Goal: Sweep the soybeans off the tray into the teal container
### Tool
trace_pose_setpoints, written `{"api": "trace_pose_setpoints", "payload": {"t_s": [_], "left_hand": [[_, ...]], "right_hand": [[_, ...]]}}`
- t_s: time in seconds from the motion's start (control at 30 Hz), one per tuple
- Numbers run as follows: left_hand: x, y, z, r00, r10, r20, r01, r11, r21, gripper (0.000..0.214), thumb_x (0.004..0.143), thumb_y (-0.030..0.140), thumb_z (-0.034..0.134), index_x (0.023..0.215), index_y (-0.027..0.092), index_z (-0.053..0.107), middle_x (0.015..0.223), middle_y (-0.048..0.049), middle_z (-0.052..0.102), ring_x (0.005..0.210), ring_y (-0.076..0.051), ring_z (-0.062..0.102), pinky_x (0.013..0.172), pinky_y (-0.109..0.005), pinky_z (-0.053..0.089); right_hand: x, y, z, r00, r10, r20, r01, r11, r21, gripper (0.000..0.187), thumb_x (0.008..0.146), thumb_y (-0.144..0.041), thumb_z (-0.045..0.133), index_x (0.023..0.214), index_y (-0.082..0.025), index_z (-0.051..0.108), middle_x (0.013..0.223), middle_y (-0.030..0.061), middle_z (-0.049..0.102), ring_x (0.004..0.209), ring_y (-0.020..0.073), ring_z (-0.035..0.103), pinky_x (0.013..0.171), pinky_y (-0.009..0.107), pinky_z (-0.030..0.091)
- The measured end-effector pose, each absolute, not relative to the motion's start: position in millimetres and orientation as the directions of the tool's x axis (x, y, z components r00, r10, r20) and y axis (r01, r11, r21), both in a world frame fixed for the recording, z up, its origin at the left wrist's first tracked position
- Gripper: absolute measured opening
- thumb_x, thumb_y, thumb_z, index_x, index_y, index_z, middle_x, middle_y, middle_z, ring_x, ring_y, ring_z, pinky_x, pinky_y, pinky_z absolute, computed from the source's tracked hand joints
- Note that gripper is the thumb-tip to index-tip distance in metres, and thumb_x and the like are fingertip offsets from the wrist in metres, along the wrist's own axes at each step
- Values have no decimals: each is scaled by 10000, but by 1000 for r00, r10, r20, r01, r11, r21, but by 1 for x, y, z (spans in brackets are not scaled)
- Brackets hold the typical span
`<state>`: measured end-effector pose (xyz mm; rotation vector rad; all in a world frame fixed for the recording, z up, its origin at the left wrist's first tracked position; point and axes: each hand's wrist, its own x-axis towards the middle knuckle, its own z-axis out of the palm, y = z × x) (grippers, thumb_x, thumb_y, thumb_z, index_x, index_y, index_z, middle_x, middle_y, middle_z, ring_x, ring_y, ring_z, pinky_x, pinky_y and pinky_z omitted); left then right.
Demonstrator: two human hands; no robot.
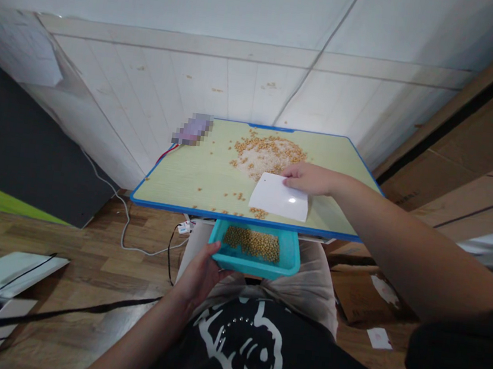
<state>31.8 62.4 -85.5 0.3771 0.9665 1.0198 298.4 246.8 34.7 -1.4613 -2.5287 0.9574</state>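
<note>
My right hand (312,179) grips the upper right edge of a white card (277,199), which is tilted over the front part of a small table (180,176). Just under the card's lower edge lies a cluster of yellow beans (258,213). Behind it, a spread of white grains (256,160) is mixed and ringed with more beans. My left hand (200,271) holds the left front corner of a teal tray (258,268), thumb on the rim and fingers underneath. The tray sits at my lap below the table's front edge, with many beans (252,243) inside.
Loose beans (239,196) are scattered along the table's blue-edged front. A blurred purple object (194,129) with a red cord lies at the back left corner. A wall rises behind; cardboard boxes (467,146) stand on the right. A white cable (125,229) runs across the floor at left.
</note>
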Motion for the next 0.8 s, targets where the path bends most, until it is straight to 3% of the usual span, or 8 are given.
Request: {"api": "trace_pose_setpoints", "payload": {"t_s": [0.27,0.47,0.67,0.8], "left_hand": [[32,63,-85,175,843,-508,-530,516,673,559,837,406,687,1366,226,655,1235,-118,785,1107,-315,720,832,-393,598],[30,63,-86,184,842,-507,-535,519,667,650,836,415,700,1453,234,601,1267,-124,775,1169,-331,703,874,-407,593],[23,63,-96,207,855,-476,-546,504,669,574,828,431,731,1364,236,667,1302,-119,765,1182,-326,700,904,-414,591],[16,61,-94,183,849,-495,-559,504,658,554,831,414,721,1347,221,670,1290,-114,769,1180,-314,701,929,-423,587]], "right_hand": [[295,241,33,-602,752,-268,713,357,-603,110,840,-238,608,823,-188,704,814,30,731,753,168,629,656,253,476],[297,235,36,-617,733,-286,703,350,-620,165,862,-344,649,816,-193,697,820,29,728,749,172,621,659,259,468],[294,236,45,-519,819,-246,742,289,-605,172,899,-324,619,867,-181,708,837,46,711,751,172,605,677,269,447],[283,247,44,-414,893,-178,810,272,-520,183,917,-241,555,911,-161,720,841,67,709,777,188,614,694,287,440]]}}
